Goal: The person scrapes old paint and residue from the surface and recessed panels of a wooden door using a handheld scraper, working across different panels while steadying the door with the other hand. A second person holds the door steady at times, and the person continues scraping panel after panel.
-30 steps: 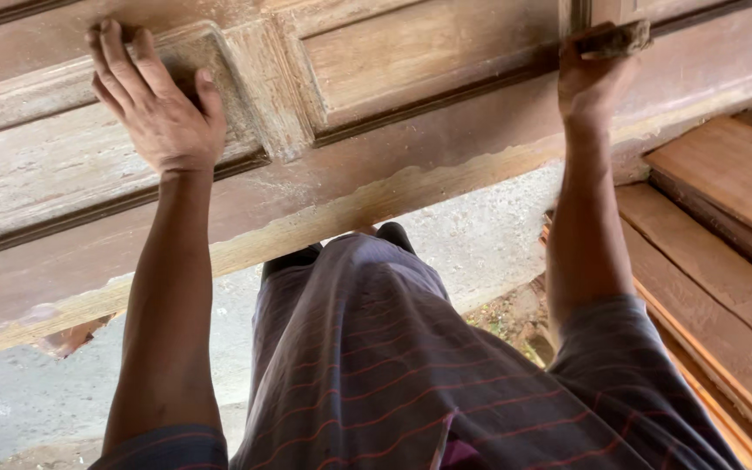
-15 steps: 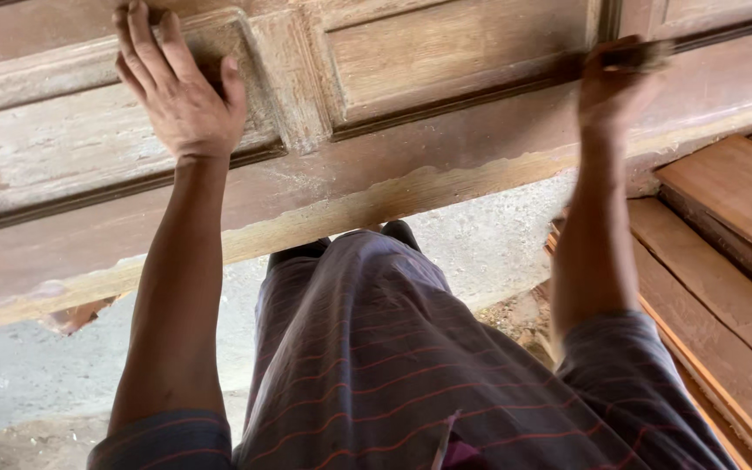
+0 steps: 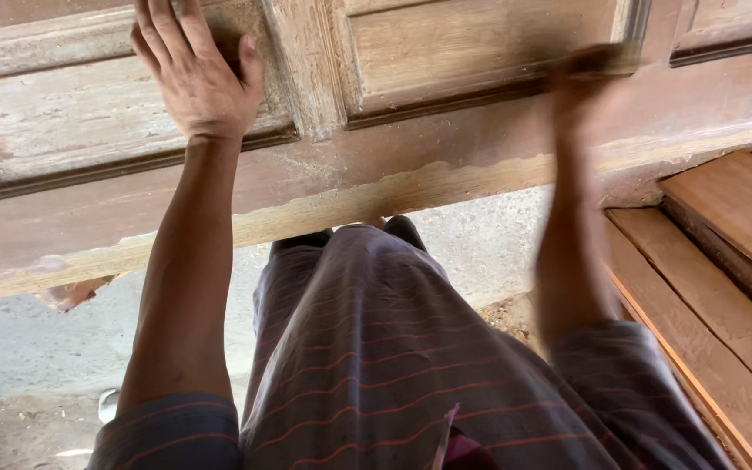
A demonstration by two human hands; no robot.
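A worn wooden panelled door (image 3: 446,174) lies flat across the top of the head view, its finish partly stripped. My left hand (image 3: 195,77) rests flat on a recessed panel at the upper left, fingers spread. My right hand (image 3: 580,83) is blurred with motion against the moulding of the middle panel. It grips a small dark brown piece (image 3: 607,59), too blurred to identify, pressed along the panel's lower edge.
Stacked reddish wooden planks (image 3: 724,261) lie at the right, below the door's edge. Grey concrete ground (image 3: 36,348) shows beneath the door, with a patch of dirt at the lower left. My striped garment fills the lower middle.
My right hand with the small piece has slid left along the moulding and is now blurred. My left hand stays flat on the panel; the view has shifted a little.
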